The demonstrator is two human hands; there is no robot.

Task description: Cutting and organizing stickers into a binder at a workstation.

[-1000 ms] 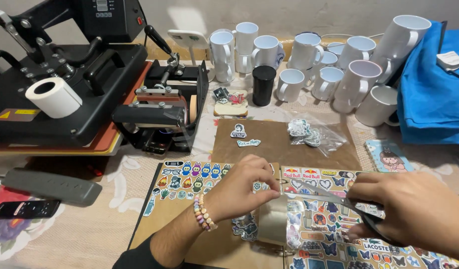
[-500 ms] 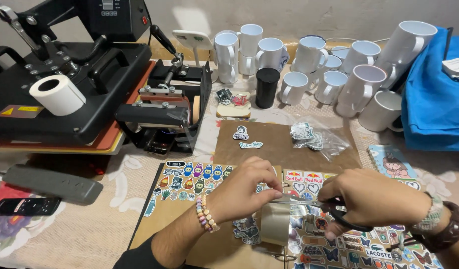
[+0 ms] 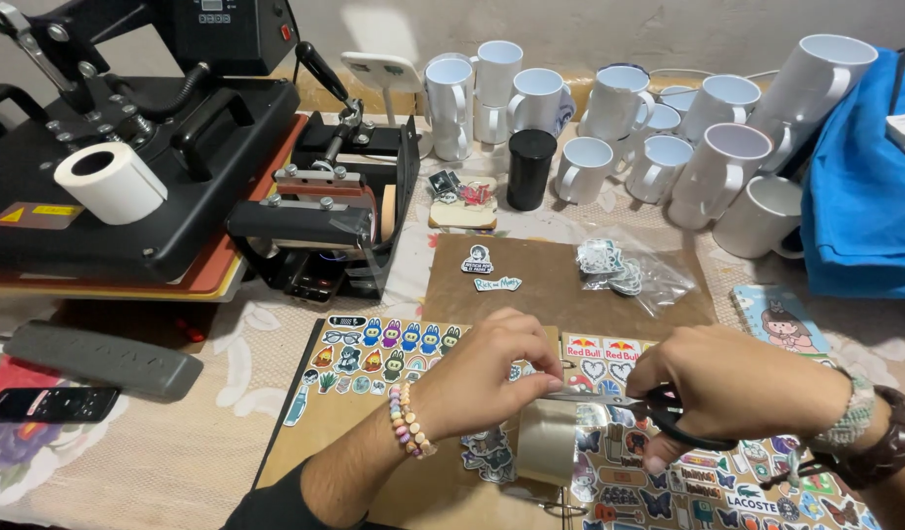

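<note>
Over a sticker-covered sheet [image 3: 394, 353], the left hand [image 3: 487, 378] is pinching a clear film strip [image 3: 549, 437] while the right hand [image 3: 732, 383], gripping black scissors [image 3: 659, 412], is cutting it; the cut looks unfinished

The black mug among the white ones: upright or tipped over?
Upright. The black mug stands on its base with its round top rim uppermost, just left of the white mugs.

Craft workshop: heat press [image 3: 129, 196], blank white mugs [image 3: 668, 128], sticker sheets [image 3: 394, 348].
</note>
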